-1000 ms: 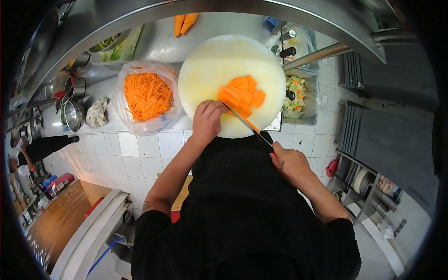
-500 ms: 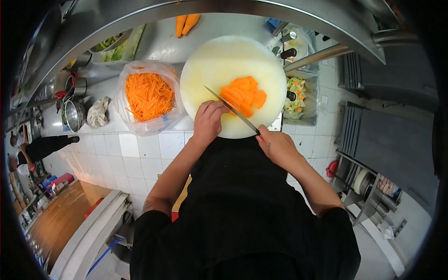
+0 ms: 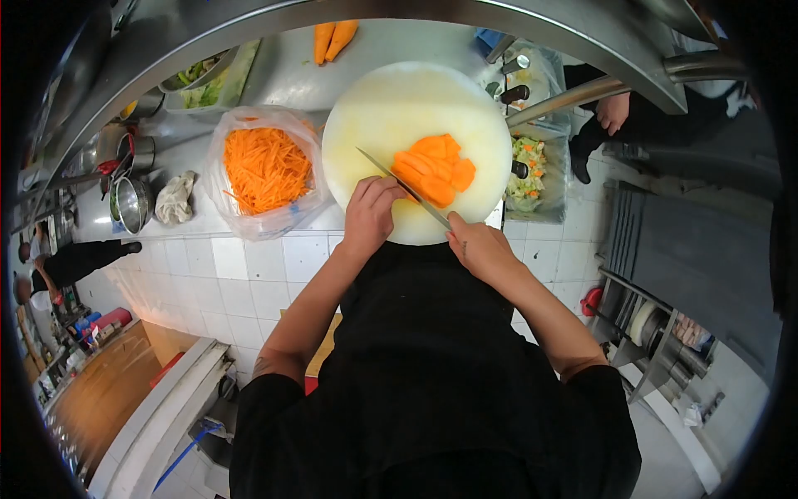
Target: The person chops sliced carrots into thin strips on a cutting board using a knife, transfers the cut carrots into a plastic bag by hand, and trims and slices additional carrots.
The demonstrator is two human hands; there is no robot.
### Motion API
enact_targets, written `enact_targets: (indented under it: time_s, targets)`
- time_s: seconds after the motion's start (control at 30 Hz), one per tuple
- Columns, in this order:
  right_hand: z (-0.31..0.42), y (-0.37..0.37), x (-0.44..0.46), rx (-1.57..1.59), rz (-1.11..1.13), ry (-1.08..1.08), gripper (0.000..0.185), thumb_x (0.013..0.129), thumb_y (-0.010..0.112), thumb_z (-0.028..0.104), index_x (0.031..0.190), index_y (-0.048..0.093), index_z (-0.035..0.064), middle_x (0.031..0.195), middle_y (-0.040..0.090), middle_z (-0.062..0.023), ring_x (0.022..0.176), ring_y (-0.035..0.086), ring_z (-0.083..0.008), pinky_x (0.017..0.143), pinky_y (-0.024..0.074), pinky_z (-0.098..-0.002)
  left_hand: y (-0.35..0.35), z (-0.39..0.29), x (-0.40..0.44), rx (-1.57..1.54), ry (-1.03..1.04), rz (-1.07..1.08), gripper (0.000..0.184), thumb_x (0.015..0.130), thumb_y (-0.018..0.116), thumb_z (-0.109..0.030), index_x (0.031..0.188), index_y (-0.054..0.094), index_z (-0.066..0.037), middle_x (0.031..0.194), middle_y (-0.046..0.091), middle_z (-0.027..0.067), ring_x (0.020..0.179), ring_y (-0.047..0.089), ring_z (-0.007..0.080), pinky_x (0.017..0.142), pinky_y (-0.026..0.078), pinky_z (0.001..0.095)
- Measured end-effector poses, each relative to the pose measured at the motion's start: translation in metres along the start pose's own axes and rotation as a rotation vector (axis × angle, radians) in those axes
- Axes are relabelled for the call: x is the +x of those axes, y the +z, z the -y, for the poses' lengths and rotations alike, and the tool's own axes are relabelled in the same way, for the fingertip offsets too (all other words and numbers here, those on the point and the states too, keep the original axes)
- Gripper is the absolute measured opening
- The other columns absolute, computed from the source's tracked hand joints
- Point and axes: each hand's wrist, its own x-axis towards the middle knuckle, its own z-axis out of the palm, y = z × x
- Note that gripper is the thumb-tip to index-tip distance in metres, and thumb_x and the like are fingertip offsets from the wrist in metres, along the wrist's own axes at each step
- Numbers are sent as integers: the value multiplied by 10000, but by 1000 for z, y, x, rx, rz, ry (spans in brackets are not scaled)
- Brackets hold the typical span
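A round white cutting board (image 3: 366,108) lies in front of me. On it is a loose heap of thin orange carrot slices (image 3: 436,162). My right hand (image 3: 482,247) is closed round the handle of a kitchen knife (image 3: 428,206), whose blade points up and left across the heap's near-left edge. My left hand (image 3: 371,214) has its fingers curled down on the board, with the fingertips against the blade. A bit of orange carrot shows by those fingertips; the rest of it is hidden under the hand.
Left of the board stands a clear plastic bag (image 3: 224,187) full of carrot shreds (image 3: 266,170). Beyond it are a crumpled cloth (image 3: 175,200) and metal bowls (image 3: 133,206). Whole carrots (image 3: 334,40) lie at the back. Knife handles and a tub of vegetable scraps (image 3: 526,175) are at right.
The knife has slid slightly up and left, and my right hand has moved with it. My left hand stays almost in place. Another person's hand and dark-clothed legs have appeared at upper right.
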Motion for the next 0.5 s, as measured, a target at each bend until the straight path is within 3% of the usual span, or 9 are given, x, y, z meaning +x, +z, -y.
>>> enact_targets:
  time_s: [0.3,0.5]
  targets:
    - [12,-36,-35,-61,-10,-39,185,1093,611,198,1137,518,45,744,708,-219,728,717,-473,654,548,-591,-5,2,1,-19,11,27,381,718,680,125,1045,735,-62,1147,731,100,1110,674,359,969,569,447]
    - [15,-56,-67,-134,95,47,191,1094,619,201,1101,508,46,724,696,-221,724,710,-482,652,538,-602,-3,3,-1,-15,6,16,377,718,674,129,1038,743,-59,1142,734,100,1102,678,358,960,574,447]
